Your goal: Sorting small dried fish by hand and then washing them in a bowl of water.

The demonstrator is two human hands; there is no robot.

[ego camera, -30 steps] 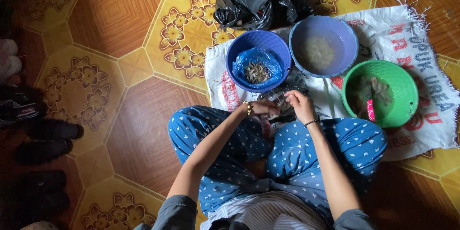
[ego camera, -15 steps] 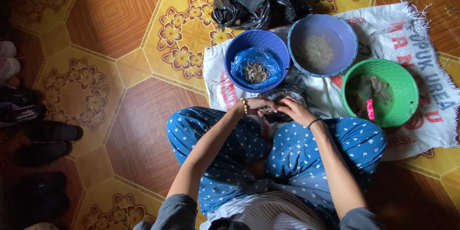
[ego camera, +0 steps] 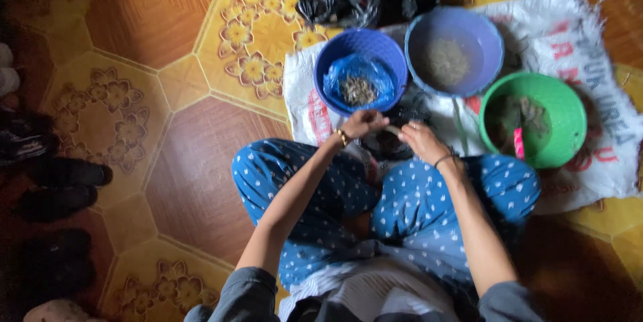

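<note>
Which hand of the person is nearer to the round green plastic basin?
Right. The right hand is just left of the round green plastic basin, apart from it. The left hand is farther left, below the dark blue bowl.

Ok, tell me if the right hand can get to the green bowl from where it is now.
Probably yes. The right hand is just beside the green bowl, which sits open-topped on the white sack, with nothing standing between them.

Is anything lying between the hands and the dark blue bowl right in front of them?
Nothing visible. The left hand sits just below the dark blue bowl's near rim, the right hand beside it; only bare white sack lies between.
</note>
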